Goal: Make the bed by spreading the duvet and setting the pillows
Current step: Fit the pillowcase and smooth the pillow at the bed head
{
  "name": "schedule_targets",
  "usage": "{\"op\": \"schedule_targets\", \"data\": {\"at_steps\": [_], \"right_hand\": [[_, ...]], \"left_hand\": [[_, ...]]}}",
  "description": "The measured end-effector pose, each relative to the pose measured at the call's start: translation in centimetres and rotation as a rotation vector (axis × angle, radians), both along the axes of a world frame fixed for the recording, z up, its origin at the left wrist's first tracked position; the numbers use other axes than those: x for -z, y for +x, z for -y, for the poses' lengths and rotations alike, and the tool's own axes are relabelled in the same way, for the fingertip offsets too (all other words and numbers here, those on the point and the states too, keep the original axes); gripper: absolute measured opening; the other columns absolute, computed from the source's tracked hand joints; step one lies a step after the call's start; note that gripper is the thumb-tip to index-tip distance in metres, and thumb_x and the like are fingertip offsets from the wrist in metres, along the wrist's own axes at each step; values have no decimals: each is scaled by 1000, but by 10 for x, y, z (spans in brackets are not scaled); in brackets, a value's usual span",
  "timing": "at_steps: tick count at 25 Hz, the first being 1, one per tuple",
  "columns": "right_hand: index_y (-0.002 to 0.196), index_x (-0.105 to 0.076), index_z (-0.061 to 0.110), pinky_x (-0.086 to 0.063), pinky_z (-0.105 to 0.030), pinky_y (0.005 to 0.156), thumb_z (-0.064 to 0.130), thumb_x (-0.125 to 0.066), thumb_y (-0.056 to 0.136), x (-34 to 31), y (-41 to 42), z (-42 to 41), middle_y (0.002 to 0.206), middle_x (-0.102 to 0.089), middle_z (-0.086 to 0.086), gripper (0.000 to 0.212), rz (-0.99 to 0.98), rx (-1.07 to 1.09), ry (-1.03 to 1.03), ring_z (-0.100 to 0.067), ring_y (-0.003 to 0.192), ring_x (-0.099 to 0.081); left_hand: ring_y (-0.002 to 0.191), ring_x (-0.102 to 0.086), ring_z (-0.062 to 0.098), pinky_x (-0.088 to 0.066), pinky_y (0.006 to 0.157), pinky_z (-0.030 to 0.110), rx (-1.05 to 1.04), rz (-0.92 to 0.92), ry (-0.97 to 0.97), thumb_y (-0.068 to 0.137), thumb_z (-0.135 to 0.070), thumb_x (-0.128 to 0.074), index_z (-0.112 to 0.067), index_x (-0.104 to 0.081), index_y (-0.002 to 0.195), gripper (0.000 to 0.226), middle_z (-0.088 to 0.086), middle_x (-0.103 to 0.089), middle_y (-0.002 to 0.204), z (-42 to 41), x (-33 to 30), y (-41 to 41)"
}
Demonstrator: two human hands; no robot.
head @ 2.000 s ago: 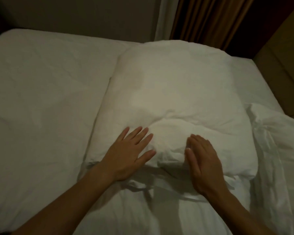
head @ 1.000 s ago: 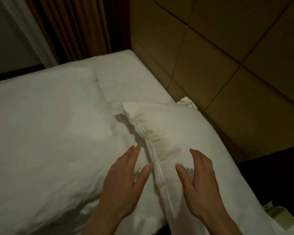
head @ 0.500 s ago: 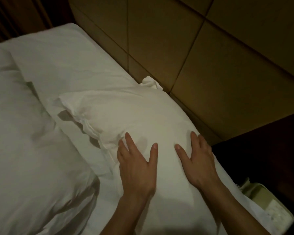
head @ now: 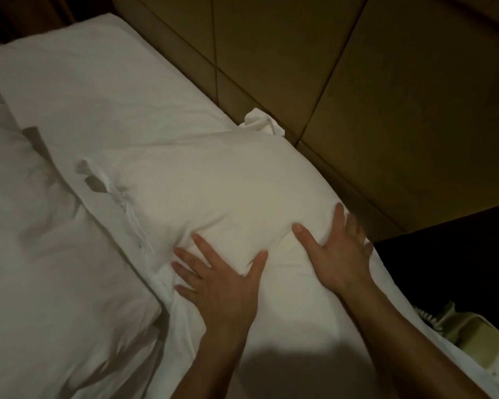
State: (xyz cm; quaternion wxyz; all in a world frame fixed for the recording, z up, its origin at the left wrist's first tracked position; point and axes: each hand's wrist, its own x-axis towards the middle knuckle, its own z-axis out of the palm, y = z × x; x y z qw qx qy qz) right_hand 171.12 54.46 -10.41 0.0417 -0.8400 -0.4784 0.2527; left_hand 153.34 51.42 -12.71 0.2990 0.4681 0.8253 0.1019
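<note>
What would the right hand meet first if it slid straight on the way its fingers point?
The right hand lies flat on the pillow, fingers pointing up toward the padded headboard. It would probably ride over the pillow's edge, then meet the headboard; depth is unclear.

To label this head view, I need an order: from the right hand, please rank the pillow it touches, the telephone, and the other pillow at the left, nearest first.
From the right hand:
1. Pillow by the headboard, directly under its fingers.
2. Telephone, lower right, beside the bed.
3. Left pillow, across the bed, beyond the left hand.
</note>
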Motion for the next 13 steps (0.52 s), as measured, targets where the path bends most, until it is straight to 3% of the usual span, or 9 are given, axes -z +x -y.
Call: {"op": "schedule_targets", "data": {"at_steps": [2, 7, 10, 13], "right_hand": [[158, 1, 30, -17, -59, 118, 99, -26, 66, 9, 3, -15, 161, -20, -15, 119, -23, 64, -2, -35, 147, -19], [154, -6, 37, -36, -49, 109, 103, -19, 59, 14, -27, -10, 145, -44, -14, 116, -51, 66, 63, -34, 130, -45], [154, -12, 34, -38, -43, 105, 102, -22, 60, -12, -48, -18, 142, -48, -8, 117, -73, 79, 101, -29, 127, -49], [154, -21, 34, -33, -46, 110, 100, -35, 60, -50, -63, -24, 149, -44, -5, 115, -84, 58, 160, -28, 133, -44]], "left_hand": [[148, 2, 40, -9, 117, 59, -37, 43, 21, 59, -96, -27, -24, 26, 148, 126, 18, 13, 160, -4, -3, -2], [128, -38, 36, -33, 105, 50, -112, 155, 131, 61, -86, -56, -35, 6, 150, 120, 13, -34, 143, -8, -12, -24], [129, -46, 29, -37, 102, 40, -131, 295, 179, 66, -76, -66, -38, -5, 148, 109, -1, -36, 147, -25, -35, -31], [127, -48, 24, -38, 99, 35, -139, 273, 241, 67, -74, -66, -36, -11, 146, 104, -8, -38, 146, -40, -59, -36]]}}
